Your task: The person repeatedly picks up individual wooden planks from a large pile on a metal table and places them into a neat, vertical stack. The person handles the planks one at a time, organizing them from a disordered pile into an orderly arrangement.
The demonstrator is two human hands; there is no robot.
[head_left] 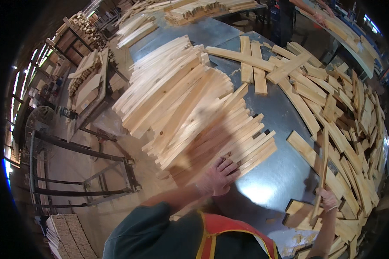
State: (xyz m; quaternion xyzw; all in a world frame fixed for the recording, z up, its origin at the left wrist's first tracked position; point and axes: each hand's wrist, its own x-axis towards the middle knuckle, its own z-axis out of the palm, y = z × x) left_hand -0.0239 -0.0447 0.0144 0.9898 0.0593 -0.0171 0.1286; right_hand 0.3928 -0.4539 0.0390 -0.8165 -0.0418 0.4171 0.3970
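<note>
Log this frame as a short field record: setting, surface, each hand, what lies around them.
Setting: woodworking shop, head view looking down
Surface: grey sheet-metal table
Left hand: palm down on the near ends of a fanned stack of pale wooden slats
Right hand: gripping a thin pale wooden strip held roughly upright
Right side: loose heap of short pale wooden boards
Left side: dark metal rack frame on the floor
Clothing: red and yellow safety vest
</note>
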